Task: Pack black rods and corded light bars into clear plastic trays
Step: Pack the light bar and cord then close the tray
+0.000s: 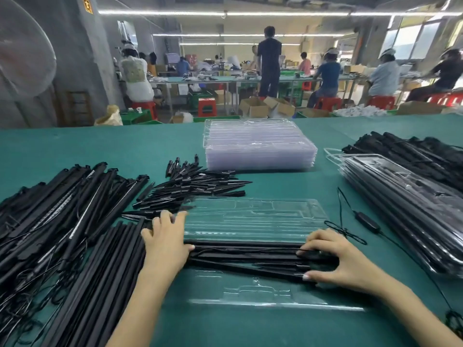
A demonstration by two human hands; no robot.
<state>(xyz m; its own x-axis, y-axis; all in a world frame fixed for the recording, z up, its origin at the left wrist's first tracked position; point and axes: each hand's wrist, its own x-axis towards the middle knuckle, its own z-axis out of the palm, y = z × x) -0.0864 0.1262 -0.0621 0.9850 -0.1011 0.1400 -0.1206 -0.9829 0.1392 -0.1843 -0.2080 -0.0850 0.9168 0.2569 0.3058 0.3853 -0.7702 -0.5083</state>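
A green table [275, 186] carries one open tray [255, 219]. Several rods [240, 256] lie across it; the left hand [166, 242] and right hand [335, 259] press them, fingers fairly straight. No writing is legible.

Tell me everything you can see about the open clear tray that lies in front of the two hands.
The open clear tray is thin, see-through moulded plastic with long grooves and shaped pockets. It lies flat on the green table, opened in two halves, far and near. Black rods and a thin cord fill its middle. The left hand rests on their left end, the right hand on their right end.
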